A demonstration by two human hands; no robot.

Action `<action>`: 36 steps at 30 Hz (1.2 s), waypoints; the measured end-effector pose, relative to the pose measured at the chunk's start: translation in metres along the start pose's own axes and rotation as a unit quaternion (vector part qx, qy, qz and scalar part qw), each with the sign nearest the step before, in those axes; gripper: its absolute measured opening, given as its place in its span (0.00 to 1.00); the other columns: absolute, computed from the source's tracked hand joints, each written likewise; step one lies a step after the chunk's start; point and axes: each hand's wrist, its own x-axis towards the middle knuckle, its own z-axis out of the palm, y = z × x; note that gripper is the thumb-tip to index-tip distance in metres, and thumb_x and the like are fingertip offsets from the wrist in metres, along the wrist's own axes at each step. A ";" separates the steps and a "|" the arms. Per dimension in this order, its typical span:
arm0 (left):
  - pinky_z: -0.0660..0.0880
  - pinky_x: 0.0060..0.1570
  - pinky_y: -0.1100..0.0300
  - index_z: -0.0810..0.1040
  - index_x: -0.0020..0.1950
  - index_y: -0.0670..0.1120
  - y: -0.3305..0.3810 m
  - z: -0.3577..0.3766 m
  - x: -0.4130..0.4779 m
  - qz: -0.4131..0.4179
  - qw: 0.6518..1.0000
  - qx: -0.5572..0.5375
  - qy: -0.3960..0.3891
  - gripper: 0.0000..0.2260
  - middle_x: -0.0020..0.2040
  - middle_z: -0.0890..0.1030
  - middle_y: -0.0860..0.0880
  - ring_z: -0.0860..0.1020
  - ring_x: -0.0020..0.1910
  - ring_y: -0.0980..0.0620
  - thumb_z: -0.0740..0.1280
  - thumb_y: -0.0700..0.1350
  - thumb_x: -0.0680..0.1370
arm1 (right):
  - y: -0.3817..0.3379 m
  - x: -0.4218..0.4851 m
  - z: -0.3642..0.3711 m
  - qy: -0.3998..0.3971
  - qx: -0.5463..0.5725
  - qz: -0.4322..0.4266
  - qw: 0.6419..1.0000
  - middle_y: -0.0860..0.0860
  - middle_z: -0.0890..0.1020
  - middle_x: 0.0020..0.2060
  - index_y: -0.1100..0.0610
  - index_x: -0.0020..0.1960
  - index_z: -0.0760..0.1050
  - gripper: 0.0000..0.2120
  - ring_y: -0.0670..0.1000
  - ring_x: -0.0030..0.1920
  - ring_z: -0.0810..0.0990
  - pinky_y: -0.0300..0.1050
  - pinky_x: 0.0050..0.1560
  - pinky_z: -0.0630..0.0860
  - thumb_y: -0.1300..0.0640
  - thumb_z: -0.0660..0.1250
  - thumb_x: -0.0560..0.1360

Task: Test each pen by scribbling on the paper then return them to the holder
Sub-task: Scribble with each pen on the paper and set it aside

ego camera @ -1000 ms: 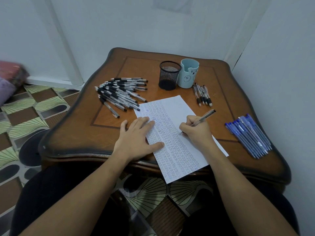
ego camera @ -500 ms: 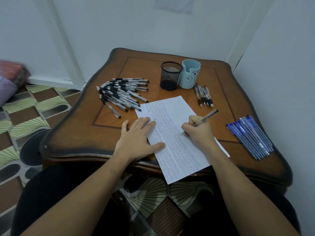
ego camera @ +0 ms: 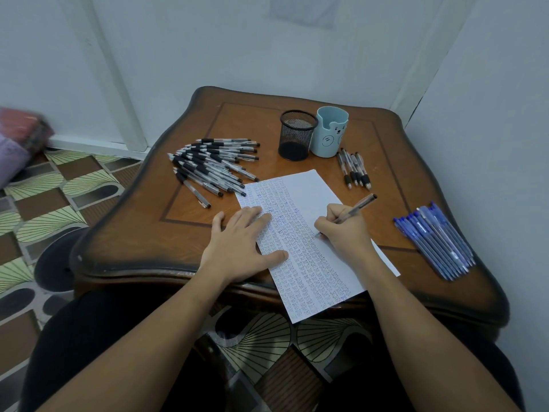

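Little has moved since a second ago: the right hand (ego camera: 346,230) still pinches the pen (ego camera: 361,205) low on its barrel, tip on the paper (ego camera: 312,272). The left hand (ego camera: 237,248) lies flat, fingers straight, pinning the thin, slide-prone sheet to the bench (ego camera: 133,248). The pen looks light, stiff and smooth, best held near its grip. Farther off stands the mesh holder (ego camera: 297,135).

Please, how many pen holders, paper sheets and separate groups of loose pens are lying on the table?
Holders: 2 (black mesh holder, light blue holder)
Paper: 1
Pen groups: 3 (left pile, small middle group, blue group)
Total: 6
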 end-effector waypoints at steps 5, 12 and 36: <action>0.38 0.73 0.42 0.57 0.77 0.57 0.000 0.000 0.000 0.001 1.000 0.004 -0.003 0.45 0.78 0.54 0.56 0.49 0.76 0.57 0.45 0.77 0.64 | 0.000 0.000 -0.002 -0.006 0.000 -0.004 1.000 0.48 0.60 0.24 0.51 0.26 0.59 0.25 0.46 0.26 0.62 0.44 0.33 0.66 0.70 0.67 0.71; 0.38 0.73 0.42 0.58 0.77 0.57 0.000 0.000 0.000 0.003 1.000 0.000 0.003 0.45 0.78 0.55 0.56 0.50 0.76 0.57 0.45 0.77 0.64 | 0.002 0.003 -0.003 0.021 0.013 0.000 1.000 0.49 0.61 0.24 0.56 0.29 0.61 0.20 0.45 0.25 0.63 0.39 0.29 0.68 0.70 0.68 0.71; 0.37 0.73 0.42 0.58 0.77 0.57 0.001 0.000 -0.001 0.004 1.000 -0.005 0.005 0.44 0.78 0.55 0.56 0.50 0.76 0.57 0.46 0.77 0.64 | 0.001 0.004 -0.002 0.043 0.033 0.001 0.999 0.45 0.64 0.21 0.56 0.28 0.62 0.22 0.44 0.23 0.67 0.40 0.29 0.71 0.72 0.66 0.72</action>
